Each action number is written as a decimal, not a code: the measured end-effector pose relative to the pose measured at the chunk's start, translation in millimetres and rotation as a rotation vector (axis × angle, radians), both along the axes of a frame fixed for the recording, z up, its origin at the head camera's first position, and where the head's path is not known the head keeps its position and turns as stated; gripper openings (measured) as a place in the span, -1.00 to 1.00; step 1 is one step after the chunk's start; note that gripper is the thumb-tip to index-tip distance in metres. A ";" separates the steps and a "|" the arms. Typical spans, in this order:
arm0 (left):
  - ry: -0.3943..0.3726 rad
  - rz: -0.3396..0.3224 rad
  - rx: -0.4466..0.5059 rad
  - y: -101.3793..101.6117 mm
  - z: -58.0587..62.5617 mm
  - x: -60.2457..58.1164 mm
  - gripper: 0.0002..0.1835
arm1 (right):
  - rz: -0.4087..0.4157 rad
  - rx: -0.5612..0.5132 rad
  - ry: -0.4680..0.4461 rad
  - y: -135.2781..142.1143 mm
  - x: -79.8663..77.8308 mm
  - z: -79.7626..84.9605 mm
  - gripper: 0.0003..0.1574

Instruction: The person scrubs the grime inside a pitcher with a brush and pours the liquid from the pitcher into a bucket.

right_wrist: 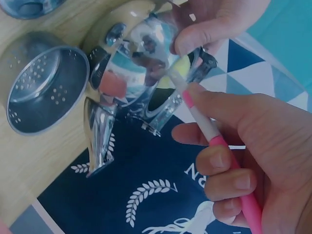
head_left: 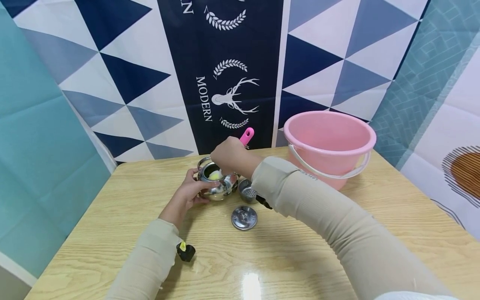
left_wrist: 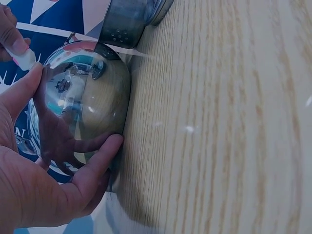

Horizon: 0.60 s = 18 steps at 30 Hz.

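1. Left hand (head_left: 192, 188) grips the kettle (head_left: 215, 193) near the bench's (head_left: 123, 208) far edge, apparently steadying it; forearm stretched forward.
2. Right hand (head_left: 229, 155) grips a pink-handled tool (head_left: 247, 136), angled into the mouth; arm reaching across.
3. Lid (head_left: 244, 218) and strainer (head_left: 248, 191) sit aside, presumably leaving the mouth accessible.

The right grip (head_left: 229, 155) hides part of the pot (head_left: 219, 193) and its handle. The pink tool (right_wrist: 208, 127) runs off the right wrist view's bottom, the strainer (left_wrist: 122, 24) off the left's top (lettering on the right sleeve (head_left: 326, 208): too small to read).
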<state>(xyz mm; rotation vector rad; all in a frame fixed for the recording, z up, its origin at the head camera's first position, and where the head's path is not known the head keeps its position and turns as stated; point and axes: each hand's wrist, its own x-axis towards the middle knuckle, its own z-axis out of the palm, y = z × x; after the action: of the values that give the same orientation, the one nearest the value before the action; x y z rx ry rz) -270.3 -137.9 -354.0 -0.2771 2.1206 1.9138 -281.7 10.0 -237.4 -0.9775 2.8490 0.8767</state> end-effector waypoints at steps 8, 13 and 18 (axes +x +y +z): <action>0.004 -0.023 0.003 -1.8 -3.5 -2.0 -0.07 | 0.075 0.047 0.091 -11.0 2.4 -9.9 -0.81; 0.000 -0.030 0.000 -2.7 -2.0 -1.8 -0.07 | 0.068 0.075 0.187 -17.3 -3.1 -13.9 -0.87; -0.004 -0.024 0.002 -2.7 -1.7 -3.3 -0.04 | -0.032 0.035 0.173 -11.4 -11.3 -16.9 -0.91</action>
<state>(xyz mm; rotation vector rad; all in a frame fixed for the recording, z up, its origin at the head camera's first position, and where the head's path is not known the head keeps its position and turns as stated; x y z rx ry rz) -273.5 -140.6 -355.7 -0.2539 2.1096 1.9009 -293.0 -1.4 -254.4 -0.8912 2.9692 1.0545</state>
